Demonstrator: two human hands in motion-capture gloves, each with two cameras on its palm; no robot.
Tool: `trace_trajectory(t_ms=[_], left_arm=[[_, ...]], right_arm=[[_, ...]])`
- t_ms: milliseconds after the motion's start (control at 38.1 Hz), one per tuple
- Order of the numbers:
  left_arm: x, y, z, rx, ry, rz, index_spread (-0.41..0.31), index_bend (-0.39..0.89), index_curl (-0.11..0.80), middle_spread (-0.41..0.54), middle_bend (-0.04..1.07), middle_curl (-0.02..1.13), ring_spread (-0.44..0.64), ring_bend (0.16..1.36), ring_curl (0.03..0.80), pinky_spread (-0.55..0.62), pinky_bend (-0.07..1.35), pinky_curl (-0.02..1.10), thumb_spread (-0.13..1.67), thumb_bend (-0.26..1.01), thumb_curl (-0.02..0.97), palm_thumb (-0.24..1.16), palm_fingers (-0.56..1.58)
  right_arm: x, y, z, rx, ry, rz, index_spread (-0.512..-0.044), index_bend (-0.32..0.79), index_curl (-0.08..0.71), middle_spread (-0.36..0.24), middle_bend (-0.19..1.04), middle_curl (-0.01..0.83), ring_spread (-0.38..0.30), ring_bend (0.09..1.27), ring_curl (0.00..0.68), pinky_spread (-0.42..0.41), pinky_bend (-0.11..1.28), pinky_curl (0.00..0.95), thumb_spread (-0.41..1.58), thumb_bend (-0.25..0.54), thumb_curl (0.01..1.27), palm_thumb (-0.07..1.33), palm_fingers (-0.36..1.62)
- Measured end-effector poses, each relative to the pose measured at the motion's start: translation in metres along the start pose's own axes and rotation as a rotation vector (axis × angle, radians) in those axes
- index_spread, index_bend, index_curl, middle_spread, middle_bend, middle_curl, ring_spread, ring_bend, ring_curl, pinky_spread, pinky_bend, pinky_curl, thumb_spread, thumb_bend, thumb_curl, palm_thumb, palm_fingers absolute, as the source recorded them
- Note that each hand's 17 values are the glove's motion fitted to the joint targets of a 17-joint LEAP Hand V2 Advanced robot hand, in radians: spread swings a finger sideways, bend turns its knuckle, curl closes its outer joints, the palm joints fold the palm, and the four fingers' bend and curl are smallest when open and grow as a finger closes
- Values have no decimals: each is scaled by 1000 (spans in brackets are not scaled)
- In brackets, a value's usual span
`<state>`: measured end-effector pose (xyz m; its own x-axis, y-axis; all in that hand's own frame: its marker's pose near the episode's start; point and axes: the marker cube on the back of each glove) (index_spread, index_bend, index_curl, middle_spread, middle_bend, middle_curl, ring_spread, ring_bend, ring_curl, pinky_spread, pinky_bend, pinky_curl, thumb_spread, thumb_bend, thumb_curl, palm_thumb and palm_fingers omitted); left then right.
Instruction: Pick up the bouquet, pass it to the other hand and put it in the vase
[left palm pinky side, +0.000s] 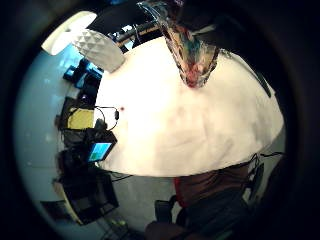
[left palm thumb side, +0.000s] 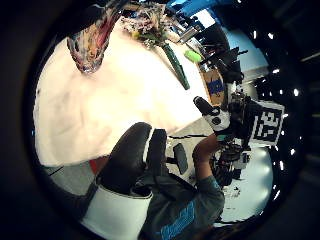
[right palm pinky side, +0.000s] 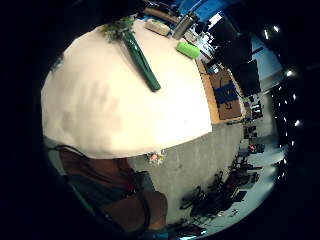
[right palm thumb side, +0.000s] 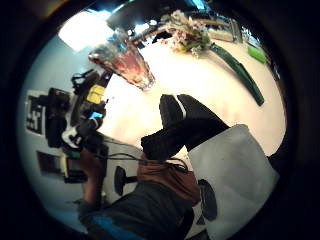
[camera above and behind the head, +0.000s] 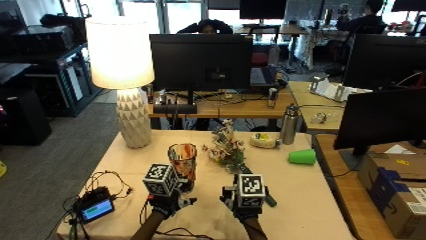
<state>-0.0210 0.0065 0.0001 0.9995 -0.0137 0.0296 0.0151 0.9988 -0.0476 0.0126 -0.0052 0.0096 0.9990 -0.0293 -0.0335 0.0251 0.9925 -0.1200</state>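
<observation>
Beige table (camera above and behind the head: 313, 190) seen from above and behind. Bouquet (camera above and behind the head: 226, 150) lying flat near the table's centre, flowers toward 12 o'clock, green wrapped stem running toward 5 o'clock behind the right hand (camera above and behind the head: 247, 206). Vase (camera above and behind the head: 183, 165), patterned glass, upright just at 9 o'clock of the bouquet, apart from it. Left hand (camera above and behind the head: 163, 202) at 6 o'clock of the vase, near the table's front edge; right hand beside it at 3 o'clock. Both hands above the table, holding nothing; fingers of the left (right palm thumb side: 172, 127) seen from the right palm, relaxed and lightly bent; fingers of the right (left palm thumb side: 135, 152) seen from the left palm, likewise relaxed. White lamp (camera above and behind the head: 126, 75) at 10 o'clock, green cup (camera above and behind the head: 303, 156) at 3 o'clock, steel bottle (camera above and behind the head: 289, 125) at 1 o'clock of the bouquet.
</observation>
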Motion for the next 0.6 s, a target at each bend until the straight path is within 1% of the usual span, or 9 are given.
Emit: trace_trajectory(t_ms=[184, 341, 367, 420, 472, 604], left_arm=[[-3, -1, 1, -9, 8, -3, -112, 153, 301, 61, 177, 280, 230, 521, 264, 460, 217, 261, 975, -27, 252, 187, 421], [-2, 5, 0, -12, 28, -13, -112, 155, 309, 62, 175, 288, 232, 525, 271, 462, 217, 275, 977, -27, 265, 184, 414], [-2, 4, 1, -8, 34, -12, -112, 155, 310, 62, 175, 289, 233, 525, 272, 462, 217, 277, 977, -28, 267, 183, 413], [-2, 4, 3, -6, 42, -13, -112, 155, 312, 67, 173, 291, 233, 526, 273, 462, 220, 281, 977, -28, 270, 183, 413], [-2, 3, 6, -9, 44, -13, -112, 157, 315, 68, 165, 291, 233, 528, 275, 461, 226, 287, 977, -28, 273, 182, 409], [1, 0, 9, -21, 51, -12, -112, 151, 319, 69, 169, 295, 234, 533, 280, 460, 230, 297, 978, -28, 280, 180, 402]], right_arm=[[14, -3, -2, -4, 3, 22, -342, 134, 232, 31, 248, 301, 187, 310, 227, 352, 387, 293, 1142, 38, 265, 498, 298], [47, -15, 5, -20, -40, 58, -345, 135, 238, 32, 239, 312, 189, 313, 236, 354, 389, 304, 1146, 9, 279, 511, 289], [54, -19, 8, -16, -55, 71, -344, 125, 236, 34, 228, 311, 194, 313, 237, 354, 400, 309, 1147, 4, 281, 514, 271], [72, -27, 18, -7, -79, 109, -343, 73, 222, 45, 175, 301, 197, 320, 248, 358, 468, 333, 1141, 0, 288, 530, 168], [89, -35, 29, 0, -90, 157, -338, 63, 215, 58, 153, 293, 201, 316, 250, 357, 522, 351, 1134, -3, 295, 547, 95], [116, -59, 57, 6, -142, 241, -332, 79, 193, 72, 170, 287, 209, 330, 253, 354, 590, 368, 1118, -9, 311, 579, 32]])
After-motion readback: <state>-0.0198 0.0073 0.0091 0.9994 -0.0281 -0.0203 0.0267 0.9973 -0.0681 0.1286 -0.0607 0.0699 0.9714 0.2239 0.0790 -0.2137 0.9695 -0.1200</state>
